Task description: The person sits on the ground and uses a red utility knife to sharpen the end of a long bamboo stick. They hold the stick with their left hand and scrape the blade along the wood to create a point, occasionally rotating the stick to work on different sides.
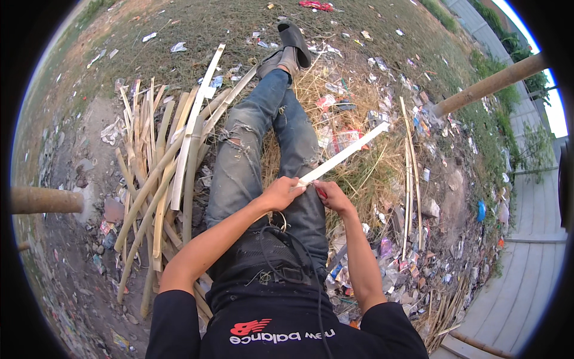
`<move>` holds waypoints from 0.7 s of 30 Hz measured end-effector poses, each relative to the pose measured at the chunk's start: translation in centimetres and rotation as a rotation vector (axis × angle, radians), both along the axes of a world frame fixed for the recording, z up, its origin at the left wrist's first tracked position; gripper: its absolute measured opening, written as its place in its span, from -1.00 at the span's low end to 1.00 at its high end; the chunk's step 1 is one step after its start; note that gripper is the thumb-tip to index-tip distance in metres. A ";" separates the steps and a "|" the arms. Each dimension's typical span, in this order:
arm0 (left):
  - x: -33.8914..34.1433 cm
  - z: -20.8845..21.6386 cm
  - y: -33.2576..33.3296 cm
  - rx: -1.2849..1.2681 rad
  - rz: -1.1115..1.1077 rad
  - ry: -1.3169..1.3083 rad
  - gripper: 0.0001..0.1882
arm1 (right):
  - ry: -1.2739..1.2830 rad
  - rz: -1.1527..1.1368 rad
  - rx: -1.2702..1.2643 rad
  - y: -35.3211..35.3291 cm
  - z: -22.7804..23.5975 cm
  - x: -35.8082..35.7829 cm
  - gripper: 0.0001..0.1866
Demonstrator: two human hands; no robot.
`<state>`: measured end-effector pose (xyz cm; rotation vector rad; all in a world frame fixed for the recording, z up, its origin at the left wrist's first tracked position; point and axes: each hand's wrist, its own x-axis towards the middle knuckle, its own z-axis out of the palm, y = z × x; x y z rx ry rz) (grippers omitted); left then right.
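I sit with my legs stretched out in torn jeans. A pale, flat bamboo strip (350,154) lies slantwise over my thigh, its far end pointing up and to the right. My left hand (282,192) pinches the near end of this strip. Beside it, my right hand (336,197) is closed around a small red-handled tool (321,193). The tool's working end is too small to make out, close to the strip's near end. A thin curled shaving (283,221) hangs below my left hand over my lap.
A pile of bamboo poles and split strips (156,173) lies left of my legs. Two long thin strips (409,179) rest on littered ground to the right. Thick posts stand at the left (48,200) and upper right (487,85). A panelled wall (532,263) runs along the right.
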<state>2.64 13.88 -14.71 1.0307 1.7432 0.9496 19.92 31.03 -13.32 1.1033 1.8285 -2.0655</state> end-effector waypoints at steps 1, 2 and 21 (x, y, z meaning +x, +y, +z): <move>0.3 -1.9 0.0 0.072 0.067 -0.018 -0.51 | 0.021 0.017 -0.052 0.0 0.8 0.0 -0.39; 0.5 -2.3 0.0 0.138 0.131 -0.036 -0.54 | 0.042 0.030 -0.109 -0.1 1.2 0.2 -0.40; 1.1 1.4 0.2 0.012 0.055 0.218 -0.51 | 0.177 -0.152 0.474 -2.4 -0.8 -0.9 -0.68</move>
